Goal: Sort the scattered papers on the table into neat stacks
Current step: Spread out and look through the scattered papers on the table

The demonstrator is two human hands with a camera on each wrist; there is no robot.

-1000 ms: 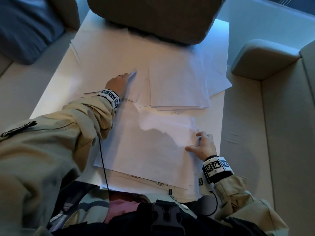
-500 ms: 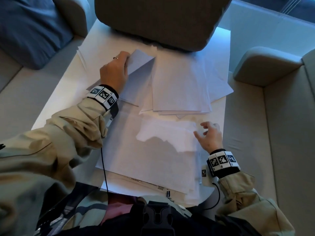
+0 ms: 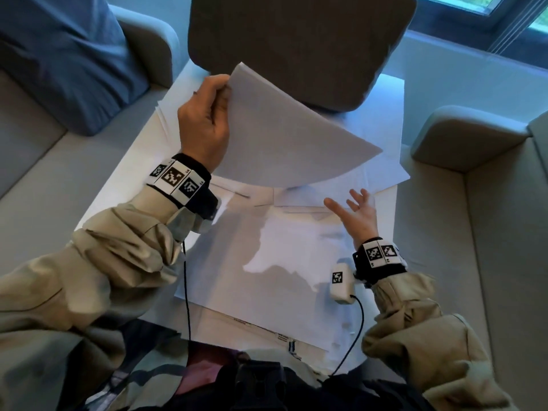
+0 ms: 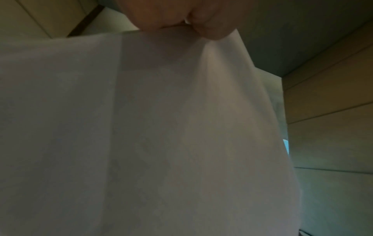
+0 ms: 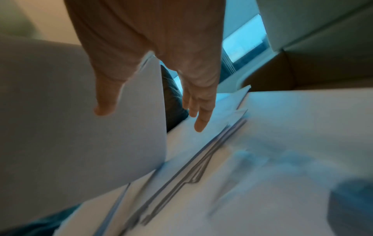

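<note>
My left hand [image 3: 221, 90] pinches the top corner of a white sheet [image 3: 284, 137] and holds it up above the table; the sheet curves down to the right. In the left wrist view the sheet [image 4: 151, 127] hangs from my fingertips [image 4: 210, 25] and fills the frame. My right hand [image 3: 354, 204] hovers with fingers spread just below the sheet's lower edge, above the near stack of papers [image 3: 267, 277]. The right wrist view shows that hand [image 5: 153, 111] empty, the lifted sheet [image 5: 80, 119] to its left. More loose papers [image 3: 382, 170] lie fanned at the far right.
The white table [image 3: 388, 221] is hemmed in by beige sofa seats [image 3: 504, 262] on both sides. A dark grey chair back [image 3: 296, 40] stands over the table's far end. A blue cushion [image 3: 59, 54] lies at the far left. Cables run from my wrists.
My left hand has lifted the sheet off the far pile, raising it high above the table. My right hand has left the near stack and risen with fingers spread.
</note>
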